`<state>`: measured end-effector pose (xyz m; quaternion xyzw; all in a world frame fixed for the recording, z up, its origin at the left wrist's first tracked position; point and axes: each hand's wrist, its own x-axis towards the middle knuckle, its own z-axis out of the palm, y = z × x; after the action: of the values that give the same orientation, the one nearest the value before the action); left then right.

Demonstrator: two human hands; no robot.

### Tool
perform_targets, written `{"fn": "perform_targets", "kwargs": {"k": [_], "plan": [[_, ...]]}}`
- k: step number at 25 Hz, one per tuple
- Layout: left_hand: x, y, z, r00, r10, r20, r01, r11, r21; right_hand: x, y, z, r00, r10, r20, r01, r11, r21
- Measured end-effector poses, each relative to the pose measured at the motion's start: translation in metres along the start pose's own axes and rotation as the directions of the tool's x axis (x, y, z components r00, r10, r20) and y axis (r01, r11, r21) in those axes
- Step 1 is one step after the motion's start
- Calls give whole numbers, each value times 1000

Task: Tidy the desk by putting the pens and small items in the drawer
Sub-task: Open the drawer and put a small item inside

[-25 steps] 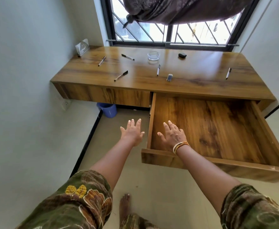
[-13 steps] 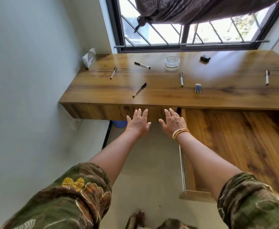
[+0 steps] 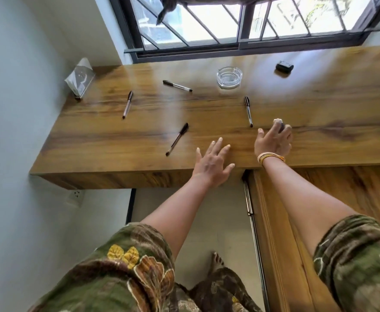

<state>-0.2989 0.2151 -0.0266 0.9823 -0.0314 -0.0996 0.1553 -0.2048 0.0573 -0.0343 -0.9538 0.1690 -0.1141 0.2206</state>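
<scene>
At the left of the frame, pens lie apart on the desk (image 3: 99,136), one pen (image 3: 176,139) near its front edge. In the middle, the left hand (image 3: 211,164) is spread flat, holding nothing. To the right, the right hand (image 3: 272,140) curls its fingers over a small item (image 3: 279,125); a real grip I cannot tell. The drawer (image 3: 319,199) stands open at lower right.

We are looking down on a wooden worktop (image 3: 207,113) that is running along the wall under a dark-framed window (image 3: 240,41), where daylight is coming in through slanted bars and glaring off the wood. A dark curtain (image 3: 173,3) is hanging bunched at the top of the window. Pale walls (image 3: 15,131) are closing in the left side, a white socket (image 3: 75,195) is sitting below the worktop, and a light floor (image 3: 195,210) is showing underneath.
</scene>
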Motion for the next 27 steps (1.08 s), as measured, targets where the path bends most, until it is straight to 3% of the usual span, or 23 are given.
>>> {"fn": "perform_targets", "kwargs": {"k": [3, 5, 8, 13, 16, 20, 27], "plan": [[26, -4, 8, 991, 37, 130, -56, 988, 146, 19, 7, 15, 999, -19, -45, 14, 995, -101], [39, -7, 0, 980, 35, 193, -60, 990, 126, 27, 2, 16, 996, 25, -81, -35, 991, -128], [46, -9, -7, 971, 30, 239, -64, 988, 137, 34, -1, 17, 990, 88, -113, -99, 990, -99], [42, -8, -9, 966, 28, 256, -66, 988, 141, 35, 13, 6, 997, 37, -70, -37, 999, 0], [35, -2, -10, 963, 20, 269, -68, 983, 170, 9, 23, 0, 994, -71, -87, 81, 989, 120], [12, 16, -2, 965, -26, 263, -33, 976, 216, -50, 48, -1, 965, -187, -185, 216, 965, 148], [-25, 19, 15, 953, -53, 298, -34, 960, 278, -121, 113, -16, 974, -80, -213, 96, 993, 63]]}}
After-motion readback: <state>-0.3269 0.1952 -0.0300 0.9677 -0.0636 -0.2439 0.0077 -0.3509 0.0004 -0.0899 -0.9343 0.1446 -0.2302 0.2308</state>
